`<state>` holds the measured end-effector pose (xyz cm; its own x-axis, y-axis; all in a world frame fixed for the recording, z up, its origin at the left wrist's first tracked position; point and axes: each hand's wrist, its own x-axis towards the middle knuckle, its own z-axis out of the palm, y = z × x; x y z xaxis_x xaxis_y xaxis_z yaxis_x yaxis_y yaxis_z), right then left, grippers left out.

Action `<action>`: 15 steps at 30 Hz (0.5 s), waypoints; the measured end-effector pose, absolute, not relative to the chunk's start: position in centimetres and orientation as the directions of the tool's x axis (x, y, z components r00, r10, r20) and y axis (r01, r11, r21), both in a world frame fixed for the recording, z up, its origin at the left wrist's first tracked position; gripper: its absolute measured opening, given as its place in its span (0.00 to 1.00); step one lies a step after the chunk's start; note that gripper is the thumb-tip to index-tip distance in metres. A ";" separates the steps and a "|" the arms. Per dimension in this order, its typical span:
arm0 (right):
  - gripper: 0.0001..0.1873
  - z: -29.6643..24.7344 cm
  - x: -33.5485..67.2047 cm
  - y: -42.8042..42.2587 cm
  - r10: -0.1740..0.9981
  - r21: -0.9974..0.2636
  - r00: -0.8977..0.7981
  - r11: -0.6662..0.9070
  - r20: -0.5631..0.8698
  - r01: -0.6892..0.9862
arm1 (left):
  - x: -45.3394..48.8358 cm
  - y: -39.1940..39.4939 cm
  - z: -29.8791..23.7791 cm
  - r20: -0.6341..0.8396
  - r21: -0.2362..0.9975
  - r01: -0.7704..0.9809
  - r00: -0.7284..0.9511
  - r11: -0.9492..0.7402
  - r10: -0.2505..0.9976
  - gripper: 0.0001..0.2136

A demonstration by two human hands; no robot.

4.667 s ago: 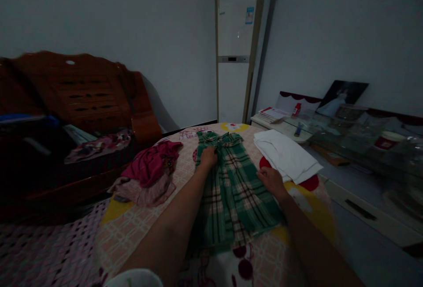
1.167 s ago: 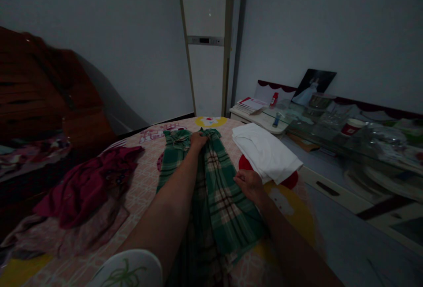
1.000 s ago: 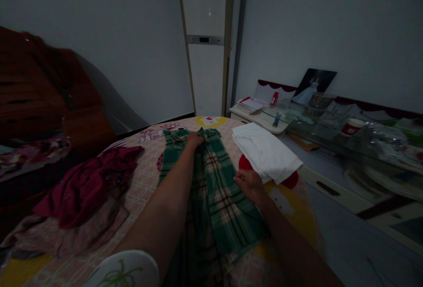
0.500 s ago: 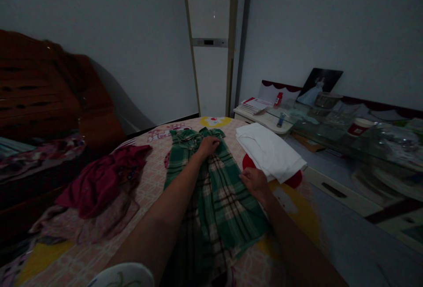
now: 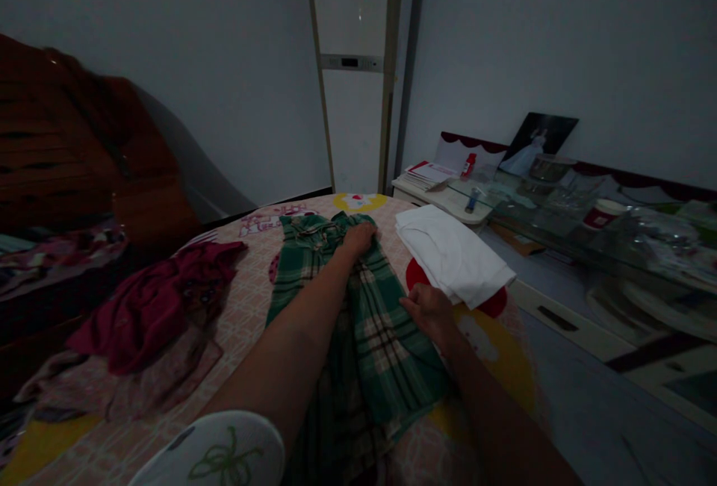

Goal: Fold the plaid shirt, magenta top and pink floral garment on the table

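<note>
A pair of green plaid pants [image 5: 381, 322] lies spread on the patterned cover, its gathered waistband at the far end and its legs toward me. My left hand [image 5: 360, 240] is closed on the right end of the waistband, the forearm crossing over the cloth. Further down, my right hand [image 5: 430, 310] pinches the outer right edge of the pants between thumb and fingers. A folded white garment [image 5: 451, 251] rests just beyond my right hand.
A crumpled magenta garment [image 5: 151, 307] and pinkish cloth lie on the left of the cover [image 5: 240, 307]. A wooden seat [image 5: 151, 195] stands at left. A glass-topped cabinet [image 5: 538, 206] at right holds a paper cup [image 5: 602, 215] and clutter. A tall white appliance [image 5: 355, 128] stands behind.
My left hand has slid a little right along the waistband, to its corner. My right hand stays at the pants' edge. The view has shifted slightly.
</note>
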<state>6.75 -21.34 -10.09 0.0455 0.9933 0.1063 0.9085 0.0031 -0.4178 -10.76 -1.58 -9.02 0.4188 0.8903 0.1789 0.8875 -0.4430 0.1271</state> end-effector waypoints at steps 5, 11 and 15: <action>0.07 -10.6 6.6 -21.0 0.993 -0.417 -0.002 0.052 0.119 0.908 | -10.8 -1.7 -8.7 0.189 0.133 0.894 0.400 -0.427 0.897 0.14; 0.06 -9.5 6.3 -21.4 0.995 -0.465 0.064 -0.024 0.070 0.885 | -10.4 -2.0 -7.8 0.264 0.176 0.876 0.396 -0.448 0.879 0.12; 0.05 -9.0 6.2 -21.7 0.992 -0.461 0.107 -0.068 0.059 0.885 | -9.5 -2.1 -8.5 0.321 0.225 0.854 0.390 -0.469 0.863 0.13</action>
<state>6.22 -21.71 -9.01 0.1074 0.9925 0.0589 0.8847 -0.0683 -0.4611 -9.51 -2.11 -8.46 0.3899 0.8631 0.3211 0.8539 -0.4694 0.2248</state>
